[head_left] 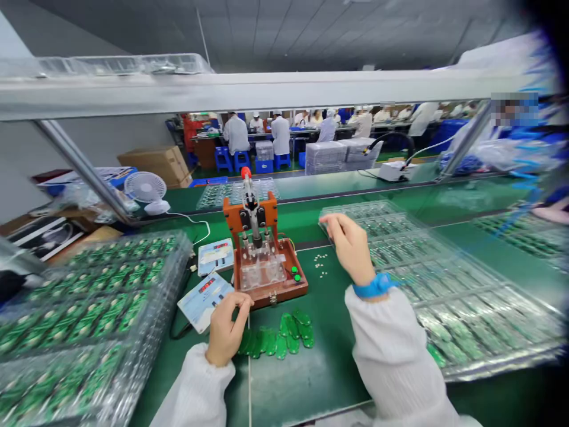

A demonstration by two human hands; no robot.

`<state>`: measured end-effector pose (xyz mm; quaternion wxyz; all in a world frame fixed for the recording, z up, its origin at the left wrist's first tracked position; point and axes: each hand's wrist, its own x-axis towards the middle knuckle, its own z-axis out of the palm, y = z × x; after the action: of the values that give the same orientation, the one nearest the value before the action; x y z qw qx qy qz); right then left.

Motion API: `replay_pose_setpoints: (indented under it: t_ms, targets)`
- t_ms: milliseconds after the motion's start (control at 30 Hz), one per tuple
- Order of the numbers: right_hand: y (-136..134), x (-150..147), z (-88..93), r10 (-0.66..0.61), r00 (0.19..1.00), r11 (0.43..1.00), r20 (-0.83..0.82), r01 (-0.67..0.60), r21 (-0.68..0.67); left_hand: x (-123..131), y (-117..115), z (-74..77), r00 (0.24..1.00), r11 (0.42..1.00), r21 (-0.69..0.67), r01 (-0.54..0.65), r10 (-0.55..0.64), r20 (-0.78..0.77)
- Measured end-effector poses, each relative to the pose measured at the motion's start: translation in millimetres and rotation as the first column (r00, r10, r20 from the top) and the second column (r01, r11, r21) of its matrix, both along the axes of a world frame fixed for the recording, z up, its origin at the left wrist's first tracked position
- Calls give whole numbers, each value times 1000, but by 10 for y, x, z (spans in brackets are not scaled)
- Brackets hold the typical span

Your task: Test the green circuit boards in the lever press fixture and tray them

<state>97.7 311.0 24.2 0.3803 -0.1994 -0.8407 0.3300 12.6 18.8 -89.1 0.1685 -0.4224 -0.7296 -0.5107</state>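
My left hand [226, 329] is closed, thumb and fingers together, at the front left corner of a toggle-clamp test fixture [267, 298]; whatever it may hold is hidden. The fixture has an orange frame, a red-knobbed lever and a clear plate. Beside that hand lie several green circuit boards [291, 332] in overlapping rows. My right hand [351, 244], with a blue wrist strap [374, 286], is raised in a pinch near the left edge of the right-hand tray. I cannot make out anything in its fingertips. Several tiny white pieces [319, 265] lie on the mat to its left.
Stacked clear trays [153, 332] of green boards stand at left, and a wide clear tray [462, 284] of boards lies at right. Two display boxes [207, 301] sit left of the fixture. A small white fan [146, 188] stands behind. A shelf beam [284, 88] crosses overhead; co-workers sit beyond.
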Motion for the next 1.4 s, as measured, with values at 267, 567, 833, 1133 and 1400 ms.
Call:
replay_pose_setpoints:
  t_ms: [267, 567, 833, 1133, 1400]
  targets:
    - [-421, 520, -1037, 625, 732, 780, 270, -585, -221, 65, -561, -126, 991, 978, -193, 78, -55, 119]
    - [-175, 518, -1235, 755, 484, 648, 443, -656, -387, 58, -725, -222, 954, 819, -511, 261, -140, 264]
    - [-173, 420, -1221, 734, 454, 668, 505, -614, -420, 41, -724, -316, 950, 816, -508, 275, -149, 274]
    - [-195, 167, -842, 716, 648, 696, 262, -691, -196, -159, -459, 151, 981, 952, -263, 159, -122, 152]
    - [-373, -641, -871, 646, 717, 727, 263, -682, 74, -640, 172, 269, 998, 927, -369, 69, -67, 18]
